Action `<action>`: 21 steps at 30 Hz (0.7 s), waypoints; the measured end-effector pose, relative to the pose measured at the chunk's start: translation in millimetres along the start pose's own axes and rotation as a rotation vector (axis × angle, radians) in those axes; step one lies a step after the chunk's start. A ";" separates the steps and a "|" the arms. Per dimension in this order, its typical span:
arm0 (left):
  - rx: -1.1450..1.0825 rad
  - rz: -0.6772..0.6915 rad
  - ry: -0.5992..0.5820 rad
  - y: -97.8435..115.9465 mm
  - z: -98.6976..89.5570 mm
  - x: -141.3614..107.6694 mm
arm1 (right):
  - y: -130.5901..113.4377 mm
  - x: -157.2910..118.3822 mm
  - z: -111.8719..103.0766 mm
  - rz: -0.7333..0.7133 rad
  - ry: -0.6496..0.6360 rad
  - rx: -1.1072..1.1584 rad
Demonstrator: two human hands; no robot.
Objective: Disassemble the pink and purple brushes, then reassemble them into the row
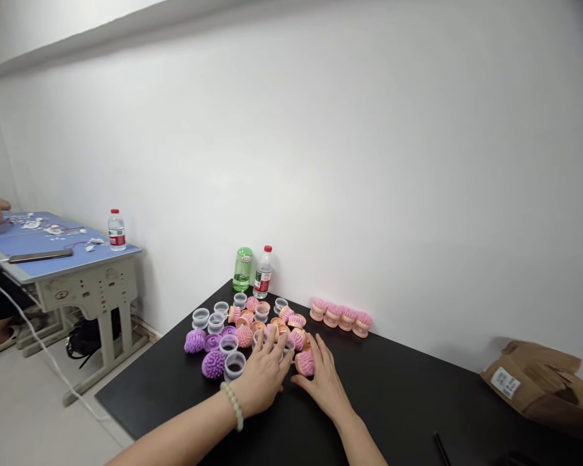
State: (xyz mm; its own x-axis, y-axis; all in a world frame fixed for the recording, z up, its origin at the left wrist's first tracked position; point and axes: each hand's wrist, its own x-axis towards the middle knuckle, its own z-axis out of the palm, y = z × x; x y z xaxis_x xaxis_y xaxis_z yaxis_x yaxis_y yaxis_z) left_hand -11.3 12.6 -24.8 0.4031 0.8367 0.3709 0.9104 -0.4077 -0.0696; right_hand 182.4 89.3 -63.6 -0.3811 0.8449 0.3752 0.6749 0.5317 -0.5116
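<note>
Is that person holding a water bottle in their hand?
No, the left hand and right hand are on the pile of bristly pink and purple brushes, and the water bottle stands by the wall.

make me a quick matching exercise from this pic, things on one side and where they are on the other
Things
1. pale green bead bracelet
2. row of four pink brushes
3. green bottle
4. cardboard box

Places
A. right end of the black table
B. around the left wrist
C. against the wall, beside a water bottle
D. along the table's back edge, right of the loose pile of brushes and clear rings

Pairs: 1-B, 2-D, 3-C, 4-A
</note>
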 end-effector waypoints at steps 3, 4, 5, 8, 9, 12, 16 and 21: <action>-0.012 -0.036 0.011 -3.5 -18.9 -25.9 | 6.4 -3.5 1.6 -0.014 0.046 0.009; -0.011 -0.085 -0.005 -6.7 -26.9 -34.5 | 7.9 -4.2 2.4 -0.014 0.053 0.007; -0.004 -0.150 -0.030 -10.8 -34.6 -42.8 | 8.9 -4.7 3.2 -0.012 0.059 0.005; 0.024 -0.375 -0.101 -25.3 -49.2 -63.1 | 9.3 -5.8 4.9 0.004 0.069 0.008; 0.029 -0.429 -0.122 -30.1 -50.2 -67.8 | 8.7 -6.2 5.3 0.007 0.078 0.007; 0.032 -0.471 -0.149 -42.0 -43.8 -73.8 | 5.8 -8.4 6.5 -0.013 0.091 -0.016; 0.055 -0.434 -0.094 -50.0 -33.4 -65.5 | 3.5 -13.4 7.9 -0.073 0.100 -0.036; 0.035 -0.344 0.112 -39.6 -36.6 -55.0 | 6.5 -13.0 7.4 -0.039 0.207 0.085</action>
State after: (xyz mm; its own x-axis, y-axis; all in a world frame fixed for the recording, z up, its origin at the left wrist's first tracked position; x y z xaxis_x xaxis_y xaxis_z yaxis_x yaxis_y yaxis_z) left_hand -72.9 -30.7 -8.5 0.0618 0.8766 0.4772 0.9944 -0.0950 0.0458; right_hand 187.0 82.2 -77.5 -0.2618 0.7984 0.5423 0.6031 0.5740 -0.5539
